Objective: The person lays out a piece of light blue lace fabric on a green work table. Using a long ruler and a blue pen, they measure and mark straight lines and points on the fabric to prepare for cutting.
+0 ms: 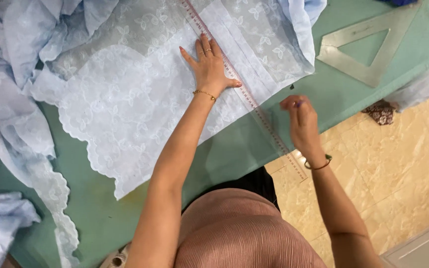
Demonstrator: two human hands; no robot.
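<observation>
The left hand (208,67) lies flat and open, fingers spread, pressing on a long clear ruler (244,94) that runs diagonally across a sheet of white embroidered lace fabric (125,99); the spread palm appears meant to pin both ruler and cloth so neither slips. The fabric is laid smooth on the green table (343,94), its scalloped edge toward the person and its near right corner just beside the ruler's midsection. The ruler's lower end extends past the table edge over the tiled floor (398,164). The right hand (301,119) hovers at the ruler's right side, near the cloth's corner, fingers pinched together around a small dark item, probably a marking tool, though it is too small to identify; the grip looks suited to drawing along the straight edge. A clear triangular set square (368,49) rests on the table well apart to the right, unused. Crumpled pale blue cloth (6,74) is bunched at the left, pushed away from the flattened working area. A small patterned scrap (381,113) lies at the table's edge.
</observation>
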